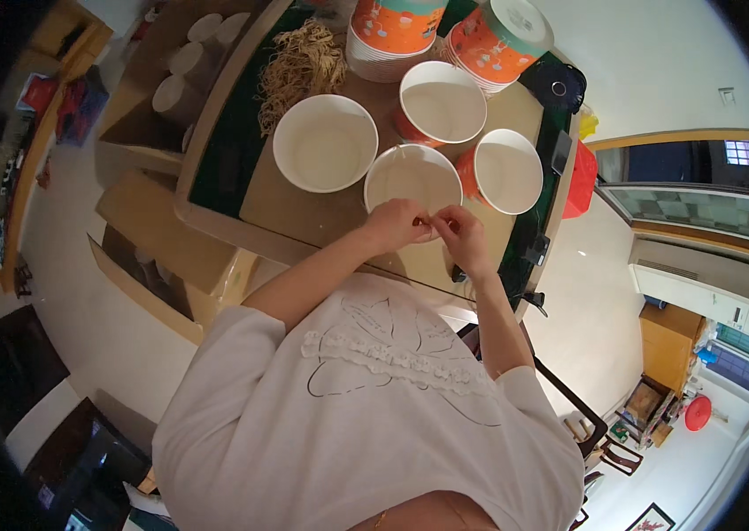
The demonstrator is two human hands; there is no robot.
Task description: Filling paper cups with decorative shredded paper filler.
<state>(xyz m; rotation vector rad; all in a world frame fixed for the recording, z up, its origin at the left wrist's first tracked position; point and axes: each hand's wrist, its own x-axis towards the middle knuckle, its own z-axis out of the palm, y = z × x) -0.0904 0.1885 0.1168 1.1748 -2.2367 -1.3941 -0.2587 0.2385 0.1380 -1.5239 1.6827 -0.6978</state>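
Note:
My left hand (395, 225) and my right hand (463, 237) meet at the near rim of a white-lined paper bucket (413, 173). The fingers of both are pinched together, almost touching; whatever is between them is too small to make out. Around this bucket stand three more open ones: a wide bucket (325, 143) to the left, a second bucket (443, 102) behind, and a third bucket (507, 173) to the right, some showing orange outsides. A loose tangle of tan strings (302, 71) lies behind the left bucket.
Stacks of orange printed buckets (397, 31) and a second stack (500, 40) stand at the table's far side. A dark pouch (556, 87) lies beside them. Cardboard boxes, one box (171, 239) with open flaps, stand left of the table (215, 232). A red container (580, 181) is at the right.

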